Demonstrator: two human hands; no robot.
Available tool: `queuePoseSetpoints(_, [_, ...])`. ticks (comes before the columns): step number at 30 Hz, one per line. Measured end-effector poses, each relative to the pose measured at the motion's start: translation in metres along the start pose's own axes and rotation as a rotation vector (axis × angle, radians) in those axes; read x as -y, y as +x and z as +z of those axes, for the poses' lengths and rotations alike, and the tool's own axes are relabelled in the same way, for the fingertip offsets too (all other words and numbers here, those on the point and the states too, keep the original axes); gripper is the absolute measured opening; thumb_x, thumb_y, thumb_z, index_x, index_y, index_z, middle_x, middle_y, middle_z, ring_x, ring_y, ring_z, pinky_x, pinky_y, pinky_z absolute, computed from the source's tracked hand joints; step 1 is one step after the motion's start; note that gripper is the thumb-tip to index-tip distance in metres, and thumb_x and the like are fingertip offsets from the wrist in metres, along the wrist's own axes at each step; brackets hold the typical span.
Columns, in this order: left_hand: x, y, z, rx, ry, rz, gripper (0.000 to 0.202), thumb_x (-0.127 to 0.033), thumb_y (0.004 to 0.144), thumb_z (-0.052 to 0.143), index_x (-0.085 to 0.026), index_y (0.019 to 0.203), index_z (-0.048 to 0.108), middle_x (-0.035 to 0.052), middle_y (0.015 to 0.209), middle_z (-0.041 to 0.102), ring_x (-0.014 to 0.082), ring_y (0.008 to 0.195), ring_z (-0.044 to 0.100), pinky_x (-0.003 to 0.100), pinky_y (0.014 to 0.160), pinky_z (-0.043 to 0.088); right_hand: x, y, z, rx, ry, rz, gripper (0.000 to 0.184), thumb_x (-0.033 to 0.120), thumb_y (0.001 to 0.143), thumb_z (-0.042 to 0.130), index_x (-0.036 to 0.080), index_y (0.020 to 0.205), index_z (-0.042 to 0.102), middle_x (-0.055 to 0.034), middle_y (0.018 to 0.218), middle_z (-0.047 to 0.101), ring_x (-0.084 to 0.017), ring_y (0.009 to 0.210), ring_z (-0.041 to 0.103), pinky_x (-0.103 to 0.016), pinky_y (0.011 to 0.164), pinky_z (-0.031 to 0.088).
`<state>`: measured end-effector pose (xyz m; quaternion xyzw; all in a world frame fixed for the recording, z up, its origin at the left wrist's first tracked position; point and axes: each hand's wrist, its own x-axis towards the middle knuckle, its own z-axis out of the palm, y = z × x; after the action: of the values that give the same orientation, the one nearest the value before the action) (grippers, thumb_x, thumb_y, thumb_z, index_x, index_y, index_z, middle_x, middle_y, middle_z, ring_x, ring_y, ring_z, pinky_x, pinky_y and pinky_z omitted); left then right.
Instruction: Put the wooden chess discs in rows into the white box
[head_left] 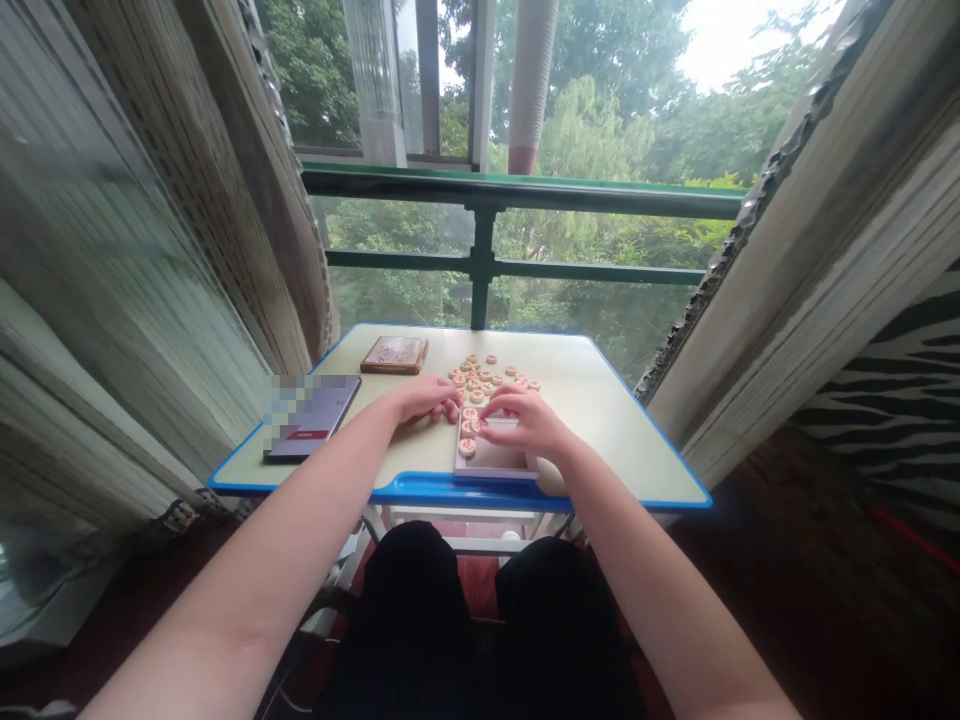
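A shallow open box [496,472] stands near the front edge of the table, with several round Chinese chess pieces [467,448] along its left side. Over that side, my right hand [525,420] is closed, thumb and fingers pinching a chess piece. My left hand [429,398] rests at the box's upper left corner, its fingers curled together. Whatever those left fingers hold, if anything, is hidden. Just beyond both hands lies a loose pile of chess pieces [477,382] with red and dark characters; my right hand covers part of it.
A flat brown box [394,354] sits at the table's back left. A dark book or folder [315,420] lies at the left edge. The pale table [622,440] has a blue rim. Curtains [810,200] hang on both sides, and a green railing [600,198] stands behind.
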<state>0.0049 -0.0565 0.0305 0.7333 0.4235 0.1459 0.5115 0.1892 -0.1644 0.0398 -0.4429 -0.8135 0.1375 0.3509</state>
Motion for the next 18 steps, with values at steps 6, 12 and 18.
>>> queuePoseSetpoints(6, [0.006,0.006,0.002,-0.085,-0.088,0.06,0.024,-0.032,0.064,0.063,-0.012,0.076,0.061,0.0017,0.059,0.063,0.0047,0.039,0.04,0.019,0.04,0.03,-0.002,-0.003,0.008,0.085,-0.053,-0.089,0.015,0.032,0.069,0.07,0.019,0.077,0.069,-0.0037,0.082,0.06,-0.015,0.079,0.056,-0.028,0.075,0.045])
queuePoseSetpoints(12, [0.005,0.01,0.004,-0.017,-0.107,0.067,0.015,-0.024,0.064,0.061,-0.011,0.072,0.062,0.0011,0.052,0.061,0.0057,0.038,0.041,0.019,0.04,0.031,-0.002,-0.006,0.017,0.033,-0.158,-0.125,0.016,0.035,0.071,0.068,0.019,0.072,0.068,-0.0039,0.078,0.06,-0.014,0.072,0.055,-0.027,0.071,0.044])
queuePoseSetpoints(18, [0.006,0.009,0.004,-0.014,-0.078,0.086,0.009,-0.021,0.064,0.058,-0.011,0.063,0.06,0.0013,0.049,0.059,0.0059,0.038,0.041,0.019,0.04,0.031,-0.001,-0.006,0.024,0.031,-0.183,-0.167,0.014,0.033,0.073,0.067,0.02,0.07,0.068,-0.0037,0.08,0.061,-0.013,0.071,0.053,-0.026,0.07,0.043])
